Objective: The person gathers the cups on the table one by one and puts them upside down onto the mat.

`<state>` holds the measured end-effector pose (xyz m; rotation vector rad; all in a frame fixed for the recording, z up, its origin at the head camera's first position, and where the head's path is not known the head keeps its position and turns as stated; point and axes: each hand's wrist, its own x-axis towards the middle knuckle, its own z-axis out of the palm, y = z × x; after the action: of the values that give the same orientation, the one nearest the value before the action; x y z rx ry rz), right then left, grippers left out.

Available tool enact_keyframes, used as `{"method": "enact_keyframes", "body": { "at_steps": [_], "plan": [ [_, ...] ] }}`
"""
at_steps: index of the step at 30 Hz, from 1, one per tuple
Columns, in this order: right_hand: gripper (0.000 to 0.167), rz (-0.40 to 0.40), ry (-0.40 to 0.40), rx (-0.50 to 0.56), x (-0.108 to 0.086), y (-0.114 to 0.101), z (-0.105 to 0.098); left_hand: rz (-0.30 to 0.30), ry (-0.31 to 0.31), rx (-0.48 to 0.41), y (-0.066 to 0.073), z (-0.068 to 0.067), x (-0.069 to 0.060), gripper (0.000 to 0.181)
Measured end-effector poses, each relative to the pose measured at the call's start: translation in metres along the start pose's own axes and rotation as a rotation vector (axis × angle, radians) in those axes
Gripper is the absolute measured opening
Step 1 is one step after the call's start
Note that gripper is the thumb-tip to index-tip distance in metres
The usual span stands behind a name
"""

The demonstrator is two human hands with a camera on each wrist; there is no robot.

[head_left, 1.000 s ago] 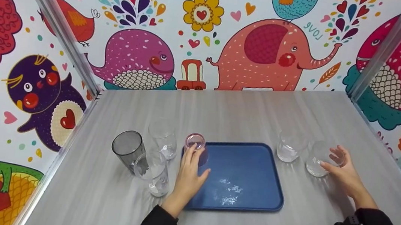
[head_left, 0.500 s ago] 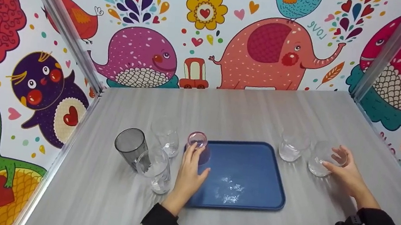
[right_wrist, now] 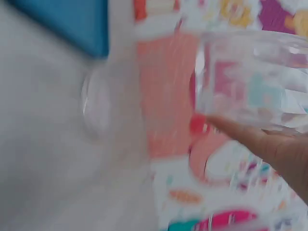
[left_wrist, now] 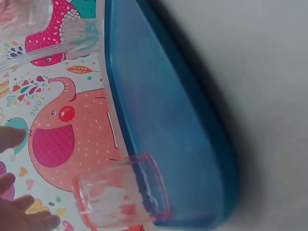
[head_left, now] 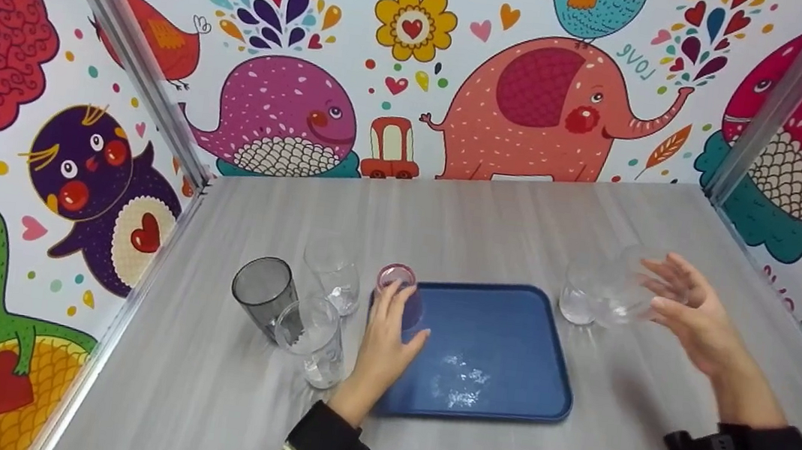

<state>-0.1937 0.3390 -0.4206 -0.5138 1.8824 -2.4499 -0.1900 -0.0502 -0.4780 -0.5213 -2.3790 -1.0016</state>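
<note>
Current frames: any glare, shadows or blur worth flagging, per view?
Head: bright glare patches on the blue rectangular tray, soft shadow on the grey streaked table below the right hand; left wrist: dark soft-edged shadow along the tray, image slightly soft overall; right wrist: colourful cartoon-printed wall smeared, likely motion blur, with the held clear round tumbler sharper.

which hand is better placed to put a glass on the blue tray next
Probably the right hand: it holds a clear glass raised off the table, right of the blue tray. The left hand appears to grip nothing, its fingers by the pink glass at the tray's left side.
</note>
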Motion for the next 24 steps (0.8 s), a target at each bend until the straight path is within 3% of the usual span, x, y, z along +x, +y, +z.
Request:
{"method": "enact_keyframes", "body": {
  "at_steps": [3, 7, 10, 15, 21, 24],
  "plan": [
    [0.048, -0.05, -0.12, 0.205, 0.007, 0.007, 0.032, -0.007, -0.06, -0.05, 0.012, 0.002, 0.003, 0.065],
    [0.05, -0.059, -0.265, 0.354, 0.014, 0.025, 0.071, -0.019, -0.176, -0.148, 0.028, 0.005, 0.007, 0.073],
    [0.053, -0.04, -0.318, 0.368, 0.017, 0.039, 0.096, -0.025, -0.248, -0.204, 0.036, 0.008, 0.009, 0.079],
    [0.056, 0.039, -0.333, 0.351, 0.019, 0.055, 0.125, -0.035, -0.329, -0.258, 0.042, 0.011, 0.007, 0.086],
    [0.063, 0.088, -0.329, 0.389, 0.019, 0.065, 0.138, -0.054, -0.348, -0.304, 0.041, 0.006, 0.003, 0.086],
    [0.067, 0.078, -0.342, 0.379, 0.018, 0.063, 0.137, -0.033, -0.313, -0.316, 0.039, 0.001, 0.007, 0.084]
  ]
}}
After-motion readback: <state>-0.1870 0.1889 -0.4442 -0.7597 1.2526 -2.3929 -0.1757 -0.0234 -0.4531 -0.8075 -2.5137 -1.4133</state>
